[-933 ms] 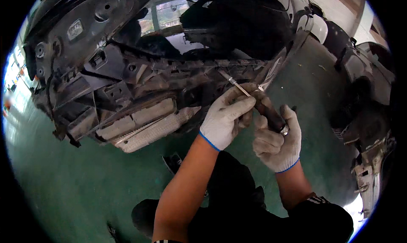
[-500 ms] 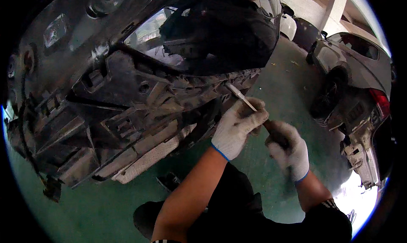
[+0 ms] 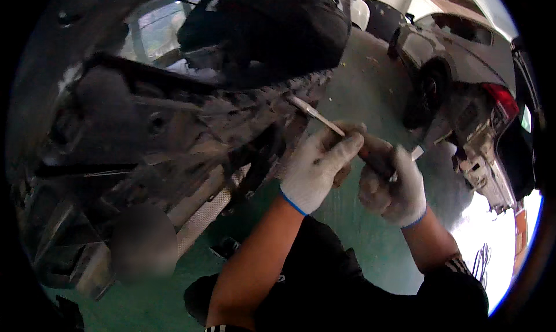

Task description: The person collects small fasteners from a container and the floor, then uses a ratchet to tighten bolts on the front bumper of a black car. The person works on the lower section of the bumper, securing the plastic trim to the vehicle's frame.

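Observation:
My left hand (image 3: 321, 168), in a white knit glove with a blue cuff, pinches a slim, light metal tool (image 3: 315, 115). Its wider far end reaches up and left, in front of the dark trim of a partly stripped car (image 3: 191, 123); whether it touches is unclear. My right hand (image 3: 395, 187), gloved alike, is wrapped around a dark handle-like piece (image 3: 376, 155) that lines up with the metal tool. The left fingers hide whether the two are joined. A short, light-coloured end (image 3: 417, 152) sticks out beyond the right fingers.
Right of me stands a grey car (image 3: 463, 59) with its rear stripped, a red tail light (image 3: 501, 100) and bare metal (image 3: 483, 172) showing. Green floor (image 3: 370, 256) lies between the cars. A round grey blur (image 3: 143, 242) covers part of the near car's lower edge.
The view has shifted, so both cars sit farther left in it. My hands keep hold of the same things. The light end beyond my right fingers now shows, as does the round blur.

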### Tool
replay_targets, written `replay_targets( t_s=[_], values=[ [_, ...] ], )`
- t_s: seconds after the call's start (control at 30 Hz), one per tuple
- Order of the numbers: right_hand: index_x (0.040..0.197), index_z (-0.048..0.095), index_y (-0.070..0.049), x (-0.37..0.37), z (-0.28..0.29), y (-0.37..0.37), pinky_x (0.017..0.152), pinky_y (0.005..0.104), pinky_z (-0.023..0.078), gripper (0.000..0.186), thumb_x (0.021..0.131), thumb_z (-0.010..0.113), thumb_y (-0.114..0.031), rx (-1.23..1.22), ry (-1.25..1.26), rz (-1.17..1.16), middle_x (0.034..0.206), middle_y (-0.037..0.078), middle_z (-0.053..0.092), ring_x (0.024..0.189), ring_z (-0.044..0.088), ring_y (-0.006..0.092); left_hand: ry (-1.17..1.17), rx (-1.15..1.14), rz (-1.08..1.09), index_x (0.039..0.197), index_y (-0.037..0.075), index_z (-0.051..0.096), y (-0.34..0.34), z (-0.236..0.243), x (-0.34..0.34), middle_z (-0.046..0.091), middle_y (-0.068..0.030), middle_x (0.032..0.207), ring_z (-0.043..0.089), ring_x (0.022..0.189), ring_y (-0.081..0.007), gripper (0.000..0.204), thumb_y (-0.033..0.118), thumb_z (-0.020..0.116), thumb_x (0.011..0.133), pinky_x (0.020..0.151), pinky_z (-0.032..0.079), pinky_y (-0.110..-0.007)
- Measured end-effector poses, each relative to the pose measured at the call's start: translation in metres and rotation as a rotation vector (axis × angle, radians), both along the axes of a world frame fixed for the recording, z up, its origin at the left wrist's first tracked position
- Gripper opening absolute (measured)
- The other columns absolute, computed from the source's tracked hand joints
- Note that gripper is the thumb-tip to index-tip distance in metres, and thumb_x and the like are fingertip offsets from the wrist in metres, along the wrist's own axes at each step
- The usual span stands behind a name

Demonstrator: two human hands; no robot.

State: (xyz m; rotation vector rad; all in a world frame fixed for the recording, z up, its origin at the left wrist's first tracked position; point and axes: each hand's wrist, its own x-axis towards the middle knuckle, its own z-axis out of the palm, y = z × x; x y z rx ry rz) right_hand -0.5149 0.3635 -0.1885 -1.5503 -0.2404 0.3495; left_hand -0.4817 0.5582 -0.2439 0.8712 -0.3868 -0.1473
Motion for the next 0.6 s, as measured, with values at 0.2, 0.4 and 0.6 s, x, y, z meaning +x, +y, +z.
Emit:
replay_targets(
  t_s=[0.2, 0.4, 0.6],
  values=[
    [0.141, 0.063, -0.003, 0.015, -0.02, -0.013, 0.058, 0.0289, 0.047, 0.062, 0.105, 0.059, -0.053, -0.364, -0.948, -0.154, 0.093, 0.012, 0.072, 0.06, 0.061, 0.0175, -0.024, 0.006, 0.061, 0.119, 0.008, 0.069, -0.009, -0.006, 0.002, 0.055, 0.0049, 0.076, 0.043, 0.059, -0.0036, 0.031, 0.036, 0.07, 0.106, 0.052, 0.029, -0.024],
    [0.152, 0.056, -0.004, -0.004, -0.016, -0.017, 0.049, 0.0267, 0.043, 0.069, 0.107, 0.051, -0.057, 0.412, 0.225, 0.072, 0.073, 0.01, 0.067, 0.05, 0.056, 0.016, 0.004, -0.103, -0.059, 0.12, 0.006, 0.067, -0.014, -0.004, 0.002, 0.052, 0.0048, 0.071, 0.043, 0.057, -0.0041, 0.034, 0.038, 0.067, 0.108, 0.051, 0.028, -0.024],
    [0.145, 0.059, 0.001, -0.005, -0.003, -0.01, 0.079, 0.0298, 0.055, 0.059, 0.104, 0.064, -0.041, -0.442, -0.745, -0.063, 0.104, 0.016, 0.074, 0.09, 0.072, 0.0213, -0.038, -0.1, 0.009, 0.118, 0.005, 0.067, -0.012, -0.015, 0.004, 0.05, 0.0035, 0.068, 0.041, 0.053, -0.005, 0.036, 0.04, 0.064, 0.109, 0.049, 0.026, -0.024]
  ],
)
